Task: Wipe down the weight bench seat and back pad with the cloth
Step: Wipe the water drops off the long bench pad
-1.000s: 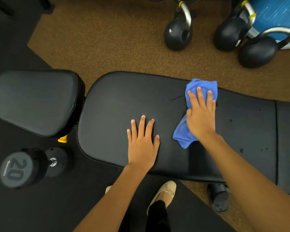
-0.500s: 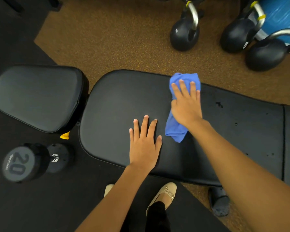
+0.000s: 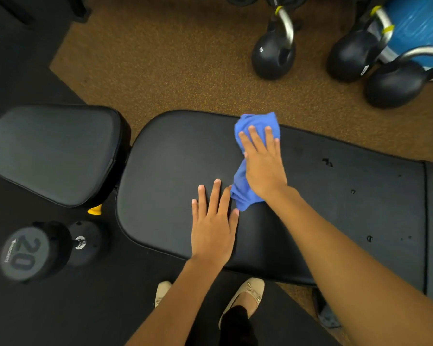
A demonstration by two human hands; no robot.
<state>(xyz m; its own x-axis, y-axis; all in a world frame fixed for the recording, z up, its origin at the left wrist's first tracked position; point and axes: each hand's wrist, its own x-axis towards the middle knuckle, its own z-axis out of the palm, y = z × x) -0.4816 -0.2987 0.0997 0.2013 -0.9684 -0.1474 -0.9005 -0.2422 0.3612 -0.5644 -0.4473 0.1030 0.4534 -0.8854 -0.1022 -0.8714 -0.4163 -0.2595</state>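
Note:
The black back pad (image 3: 170,171) of the weight bench runs across the middle, with small marks on its right part. The separate black seat pad (image 3: 53,153) lies to its left. A crumpled blue cloth (image 3: 258,122) lies on the back pad near its far edge. My right hand (image 3: 263,163) presses flat on the cloth with straight fingers. My left hand (image 3: 214,226) rests flat on the pad just left of the cloth's lower end, fingers straight and touching the cloth's edge.
A black 20 dumbbell (image 3: 25,253) lies on the dark mat at lower left. Three black kettlebells (image 3: 273,56) stand on the brown floor beyond the bench, beside a blue ball (image 3: 420,23). My feet in beige shoes (image 3: 248,295) stand at the bench's near edge.
My right hand has slid the cloth leftward along the back pad toward my left hand. The left hand has stayed flat in place.

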